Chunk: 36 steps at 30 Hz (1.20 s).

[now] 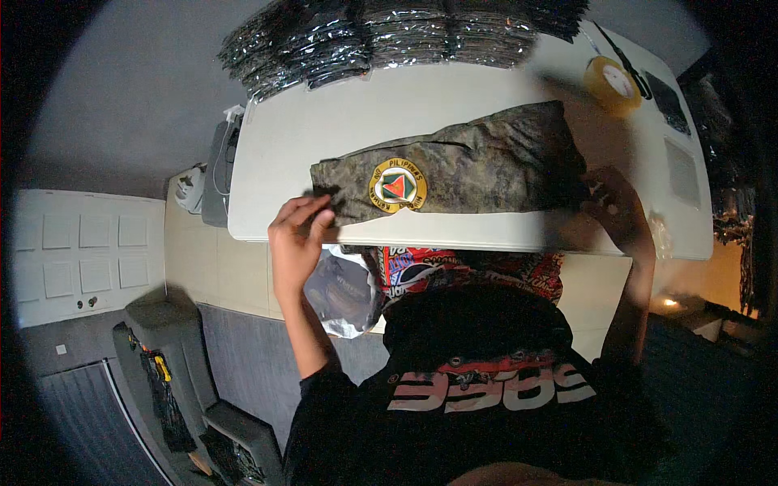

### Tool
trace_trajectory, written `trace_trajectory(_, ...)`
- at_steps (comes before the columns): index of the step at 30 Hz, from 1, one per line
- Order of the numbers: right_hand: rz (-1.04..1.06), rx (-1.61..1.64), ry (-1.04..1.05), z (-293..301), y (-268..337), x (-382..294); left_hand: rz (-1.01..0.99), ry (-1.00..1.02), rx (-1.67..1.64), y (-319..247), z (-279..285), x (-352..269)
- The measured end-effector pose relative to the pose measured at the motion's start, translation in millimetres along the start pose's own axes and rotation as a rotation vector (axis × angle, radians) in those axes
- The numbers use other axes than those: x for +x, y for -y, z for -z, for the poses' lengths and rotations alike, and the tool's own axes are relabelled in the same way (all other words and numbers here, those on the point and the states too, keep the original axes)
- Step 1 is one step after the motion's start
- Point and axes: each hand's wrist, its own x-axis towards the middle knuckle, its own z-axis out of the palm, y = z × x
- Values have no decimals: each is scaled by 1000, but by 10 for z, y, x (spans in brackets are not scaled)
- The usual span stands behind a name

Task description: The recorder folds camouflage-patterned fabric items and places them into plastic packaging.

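Observation:
A camouflage cloth piece [486,164], tapered like a sleeve, lies flat across a white table [285,136] close to its front edge. Near its narrow left end sits a round yellow-rimmed patch [398,185] with a green and red centre and writing around it. My left hand [298,234] has thumb and fingers on the lower corner of that narrow end. At the wide end, my right hand [611,203] grips the lower right corner; shadow and blur hide part of its fingers.
Stacked clear plastic packets of dark goods [389,39] line the table's far side. A tape roll [614,85] and black scissors [626,61] lie at the back right. Below the front edge stands a plastic bag [343,291]. A grey sofa [182,346] is at left.

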Motion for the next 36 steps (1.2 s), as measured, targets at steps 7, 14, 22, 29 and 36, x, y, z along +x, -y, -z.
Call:
trace_trajectory(7, -111, -46, -245, -301, -258, 48, 240, -356, 264, 120, -205, -74)
trace_trajectory(14, -117, -188, -231, -251, 88, 359, 299, -428, -317, 233, -45, 113)
trace_trajectory(22, 207, -414, -333, -377, -589, 1325, 254, -290, -1000, 300, -5, 489)
trace_trajectory(29, 151, -164, -489, -273, -604, 1317, 166, -323, -940, 421, 38, 461)
trace_trajectory(36, 16, 540, -377, 113, -2, 1125, 9, -522, -927, 275, 467, 559)
